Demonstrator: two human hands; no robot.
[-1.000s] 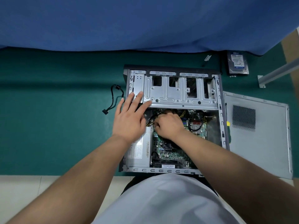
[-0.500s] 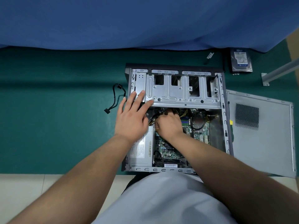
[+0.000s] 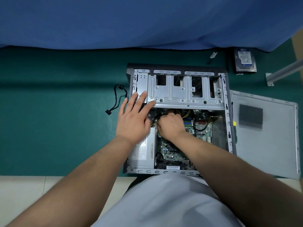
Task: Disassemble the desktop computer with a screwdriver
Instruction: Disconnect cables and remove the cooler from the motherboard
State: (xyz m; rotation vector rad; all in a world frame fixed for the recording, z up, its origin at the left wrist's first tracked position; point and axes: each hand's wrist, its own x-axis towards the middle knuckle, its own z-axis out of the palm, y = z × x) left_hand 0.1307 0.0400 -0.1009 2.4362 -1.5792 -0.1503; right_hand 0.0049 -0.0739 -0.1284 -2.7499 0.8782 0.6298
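Fingers (image 3: 168, 114) of the right hand (image 3: 170, 126) curl shut inside the computer case (image 3: 227, 112), bunched at the cable bundle (image 3: 186, 114) under the drive cage's (image 3: 183, 95) near edge; what they pinch is hidden, so I cannot tell whether it is a plug or loose wire. At nine o'clock from them the left hand (image 3: 132, 122) lies flat and spread, fingertips on the cage's corner, gripping nothing. A hard tug could likely tear wires from their connector or scrape knuckles on the cage's edge, since the plug seats on the motherboard (image 3: 203, 130) directly beneath. At three o'clock, outside the case, the screwdriver (image 3: 234, 130) appears to lie beside the removed side panel (image 3: 265, 141).
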